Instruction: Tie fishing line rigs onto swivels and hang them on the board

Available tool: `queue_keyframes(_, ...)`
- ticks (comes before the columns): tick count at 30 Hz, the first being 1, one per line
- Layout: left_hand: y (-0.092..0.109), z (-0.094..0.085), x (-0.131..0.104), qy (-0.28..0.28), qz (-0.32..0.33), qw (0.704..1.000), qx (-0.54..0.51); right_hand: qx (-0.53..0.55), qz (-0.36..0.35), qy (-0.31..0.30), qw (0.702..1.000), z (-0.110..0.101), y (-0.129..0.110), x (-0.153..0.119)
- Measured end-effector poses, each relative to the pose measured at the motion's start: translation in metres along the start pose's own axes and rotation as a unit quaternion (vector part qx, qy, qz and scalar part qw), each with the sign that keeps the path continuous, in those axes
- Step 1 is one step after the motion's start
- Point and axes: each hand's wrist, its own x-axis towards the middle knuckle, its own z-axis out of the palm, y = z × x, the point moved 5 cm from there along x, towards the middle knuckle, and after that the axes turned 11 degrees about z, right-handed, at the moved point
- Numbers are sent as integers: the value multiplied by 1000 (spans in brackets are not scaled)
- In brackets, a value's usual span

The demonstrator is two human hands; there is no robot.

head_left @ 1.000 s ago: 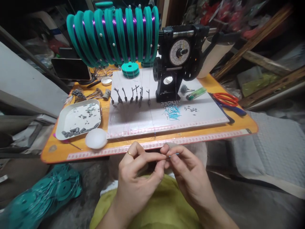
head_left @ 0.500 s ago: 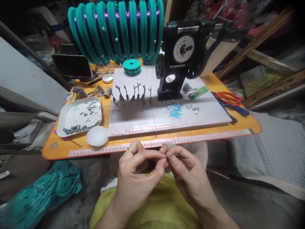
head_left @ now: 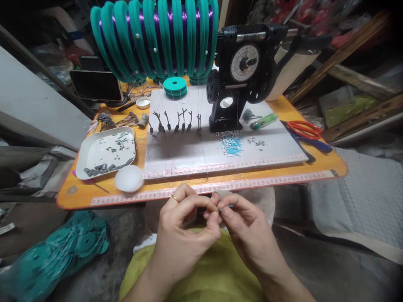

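Note:
My left hand (head_left: 182, 230) and my right hand (head_left: 245, 228) meet fingertip to fingertip just below the near edge of the orange table (head_left: 283, 178). Between the right fingertips shows a tiny blue tube (head_left: 227, 206); the left thumb and forefinger pinch something too small to make out beside it. A thin clear line (head_left: 203, 155) runs from the fingers up across the white board (head_left: 270, 147) toward the teal spool rack (head_left: 157, 37). A ring sits on my left hand.
A black winding machine with a dial (head_left: 242, 71) stands on the board. Small blue tubes (head_left: 232, 146) lie in a pile near it. A white tray of grey weights (head_left: 105, 153), a white egg-shaped object (head_left: 129, 178), red scissors (head_left: 302, 129), a green lighter (head_left: 263, 121), a phone (head_left: 96, 86) are around. Teal discs (head_left: 63, 251) lie on the floor.
My fingertips have drawn closer together and the left thumb and forefinger have curled tighter. The view has shifted slightly, so the table sits a little higher.

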Motion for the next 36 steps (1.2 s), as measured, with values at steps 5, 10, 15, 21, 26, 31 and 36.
queue_keyframes(5,1,0,1,-1,1,1000,5,-7,-3,4,1000,0,0,0)
queue_keyframes(10,0,-1,-1,-5,2,1000,10,-29,-15,26,999,-2,-1,0)
queue_keyframes(15,2,-2,-1,-21,5,999,24,-54,-30,40,997,1,-7,1)
queue_keyframes(21,1,-5,-2,-27,47,994,92,-83,-40,62,994,-2,-12,1)
queue_keyframes(26,-8,-5,-8,-9,136,981,134,-120,-15,56,991,-8,-17,6)
queue_keyframes(31,-11,-4,-5,-51,196,955,217,-130,-23,56,990,-11,-22,8)
queue_keyframes(36,-15,-12,1,-62,168,949,259,-133,-37,72,988,-15,-23,7)
